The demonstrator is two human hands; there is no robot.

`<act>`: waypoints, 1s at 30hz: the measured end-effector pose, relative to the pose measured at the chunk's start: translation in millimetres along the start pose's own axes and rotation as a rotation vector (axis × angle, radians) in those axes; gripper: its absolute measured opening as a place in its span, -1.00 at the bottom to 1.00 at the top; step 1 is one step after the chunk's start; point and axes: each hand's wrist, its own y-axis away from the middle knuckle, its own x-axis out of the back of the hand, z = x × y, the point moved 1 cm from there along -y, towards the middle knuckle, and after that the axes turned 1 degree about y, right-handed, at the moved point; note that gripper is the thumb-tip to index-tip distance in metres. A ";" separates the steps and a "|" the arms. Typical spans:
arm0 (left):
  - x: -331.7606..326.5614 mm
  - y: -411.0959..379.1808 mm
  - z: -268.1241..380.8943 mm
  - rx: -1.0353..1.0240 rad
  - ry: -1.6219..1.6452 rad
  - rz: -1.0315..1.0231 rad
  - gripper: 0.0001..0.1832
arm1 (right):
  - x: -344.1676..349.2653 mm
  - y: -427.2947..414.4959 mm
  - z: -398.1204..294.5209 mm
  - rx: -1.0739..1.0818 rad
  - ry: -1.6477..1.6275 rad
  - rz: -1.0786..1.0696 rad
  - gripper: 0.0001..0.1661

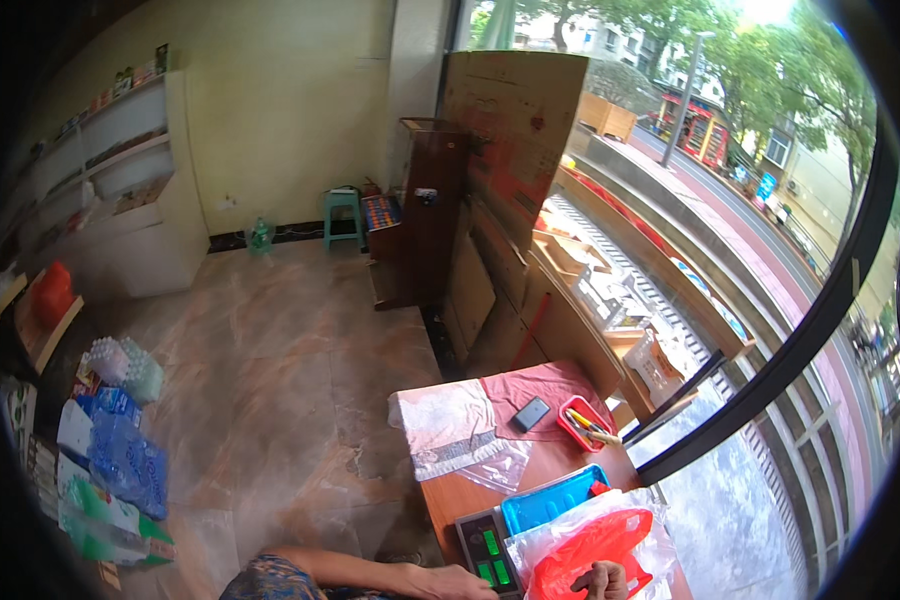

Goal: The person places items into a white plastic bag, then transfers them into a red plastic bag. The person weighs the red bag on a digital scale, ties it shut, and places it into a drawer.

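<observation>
My left hand (pixel 459 583) is low in the picture beside the digital scale (pixel 484 551), whose green display panels are lit. Its fingers are partly cut off by the lower edge, so their grip cannot be made out. My right hand (pixel 604 580), fingers curled, is over a red plastic bag (pixel 581 551); whether it pinches the bag is unclear. Clear plastic bags (pixel 525 551) lie beneath the red one. Behind them a blue plastic tray (pixel 551 501) sits on the scale side of the wooden table (pixel 442 510).
A cloth (pixel 450 424), a smartphone (pixel 531 414) and a red basket of pens (pixel 586 424) occupy the table's far end. Cardboard sheets (pixel 517 127) lean by the window. Wrapped bottle packs (pixel 127 457) stand on the floor at left. A green stool (pixel 342 214) is near the back wall.
</observation>
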 end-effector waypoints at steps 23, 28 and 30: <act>-43.5 -68.6 26.2 -0.314 0.040 0.066 -0.78 | 53.6 109.4 70.6 -0.275 -0.188 0.583 -0.73; -57.4 -90.4 48.0 -0.292 0.020 -0.113 -0.77 | 75.0 144.2 132.2 -0.460 -0.272 0.841 -0.74; -56.5 -100.9 53.1 -0.309 -0.030 -0.107 -0.76 | 76.7 156.0 172.6 -0.591 -0.279 0.756 -0.73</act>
